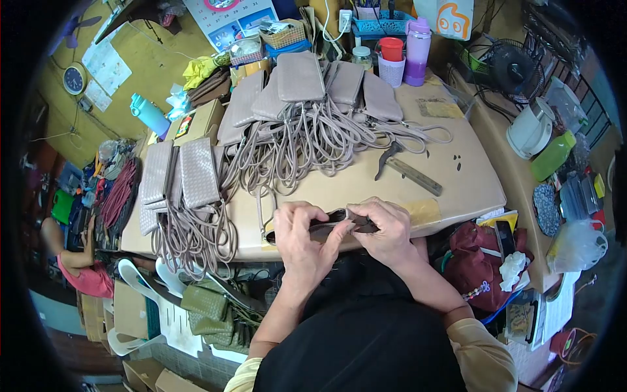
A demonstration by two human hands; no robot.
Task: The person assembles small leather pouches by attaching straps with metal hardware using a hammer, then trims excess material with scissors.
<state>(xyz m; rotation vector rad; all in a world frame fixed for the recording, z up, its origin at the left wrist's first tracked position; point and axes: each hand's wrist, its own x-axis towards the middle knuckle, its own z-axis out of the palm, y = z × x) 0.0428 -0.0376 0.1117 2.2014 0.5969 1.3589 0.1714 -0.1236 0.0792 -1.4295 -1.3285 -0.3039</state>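
Here's the dark-mouthed pouch (pixel 319 230), right between the two hands at the near edge of the table (pixel 467 189)! Its long axis runs left to right, left hand (pixel 302 245) gripping one end, right hand (pixel 382 233) pinching the other, neither one nearer.

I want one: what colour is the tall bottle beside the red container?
The tall bottle is lilac above, purple below; head view.
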